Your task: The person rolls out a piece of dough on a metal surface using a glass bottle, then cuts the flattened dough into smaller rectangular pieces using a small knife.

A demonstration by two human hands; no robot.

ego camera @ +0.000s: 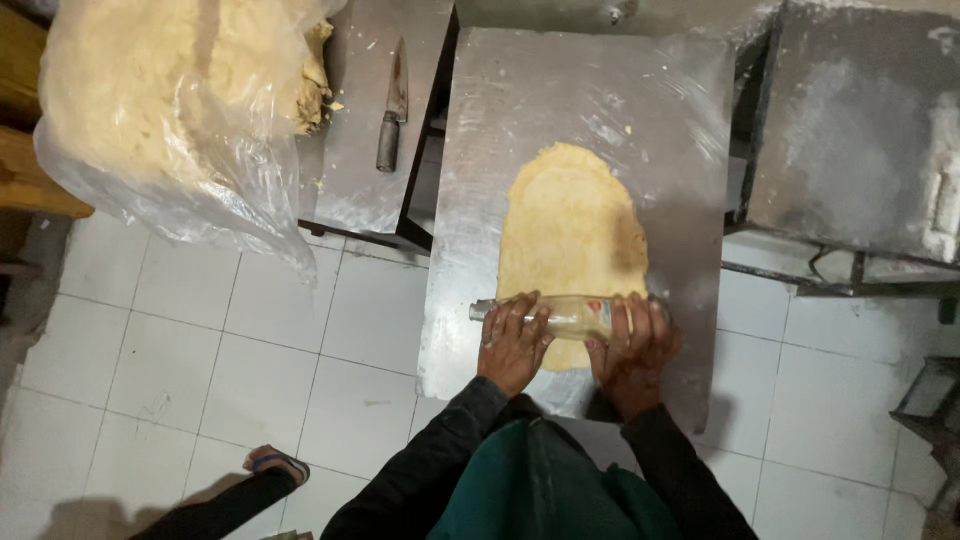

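Dark sleeves and a green apron [540, 490] fill the near edge of the view, and beyond them both hands are laid flat over a clear glass bottle [565, 316] that lies sideways on the metal bench [580, 90]. The left hand [513, 345] is spread open, palm down, near the bottle's neck; the right hand [632, 345] is likewise open and pressed on the body of the bottle, with nothing gripped by either. The bottle rests across the near end of a long yellow dough sheet [572, 230], which stretches away toward the far side. For an even sheet, equal pressure is best kept under both palms and the bottle held square to the dough. A knife [393, 105] lies on a second surface to the far left, beside a plastic bag of dough [170, 100].
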